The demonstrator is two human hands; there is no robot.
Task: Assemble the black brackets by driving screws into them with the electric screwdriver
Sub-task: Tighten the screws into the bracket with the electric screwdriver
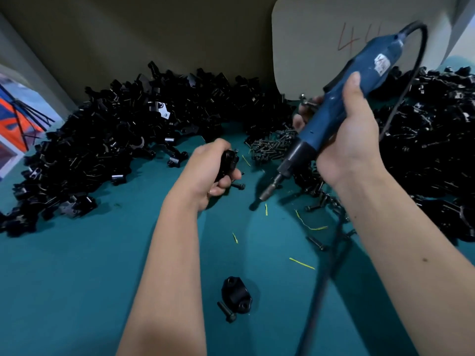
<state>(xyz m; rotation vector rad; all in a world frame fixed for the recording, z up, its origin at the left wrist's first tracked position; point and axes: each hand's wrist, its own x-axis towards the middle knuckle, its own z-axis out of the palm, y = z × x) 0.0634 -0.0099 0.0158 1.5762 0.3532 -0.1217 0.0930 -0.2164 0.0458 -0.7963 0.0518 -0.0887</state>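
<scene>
We saw bracket piles (102, 140) heaped beyond and left of our left hand (208, 173), more right of our right hand (352, 140). Right hand wrapped the blue electric screwdriver (341, 104), bit tilted down-left, clear of the table. Left hand curled round one black bracket (227, 161), just left of the bit. Loose bracket (237, 295) and screw (226, 312) lay nearer us, below both grips.

Teal tabletop (77, 278); drab olive back wall (154, 29); pale board (308, 47) leaning.
</scene>
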